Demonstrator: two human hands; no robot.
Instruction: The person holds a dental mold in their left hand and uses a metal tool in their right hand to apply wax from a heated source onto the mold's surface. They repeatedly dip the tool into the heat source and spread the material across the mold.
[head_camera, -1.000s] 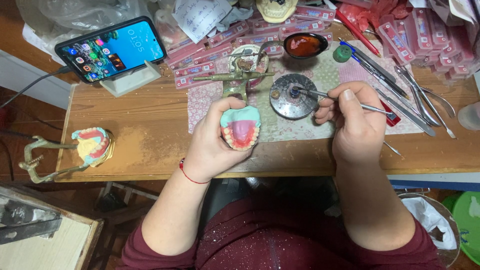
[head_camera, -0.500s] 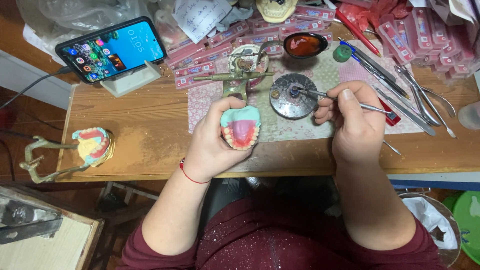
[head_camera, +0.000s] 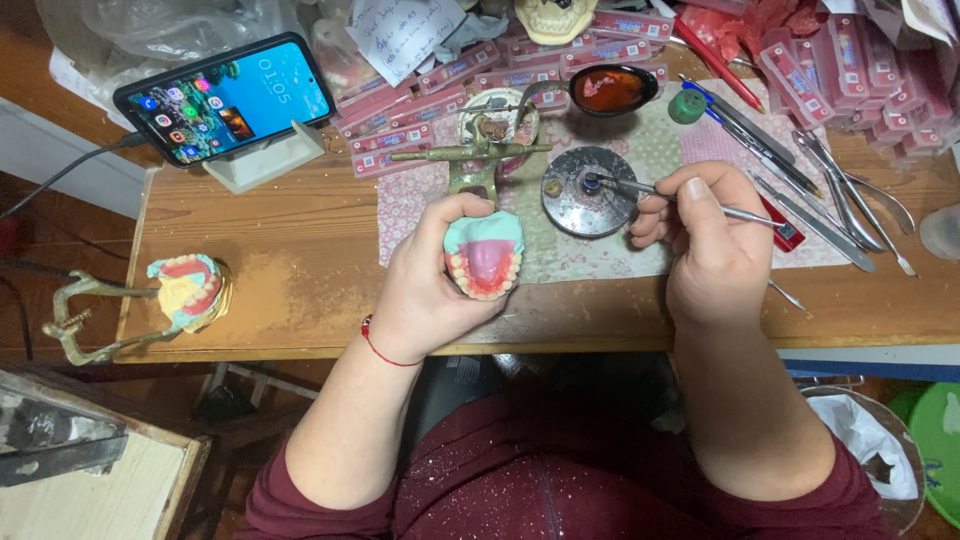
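Fingers (head_camera: 455, 225) of the left hand (head_camera: 425, 290) clamp the denture model (head_camera: 484, 255) above the bench (head_camera: 290, 250), while just beyond, right hand (head_camera: 715, 250) fingers pinch a metal instrument (head_camera: 690, 198) whose tip touches the round metal dish (head_camera: 588, 192), apparently picking up wax.
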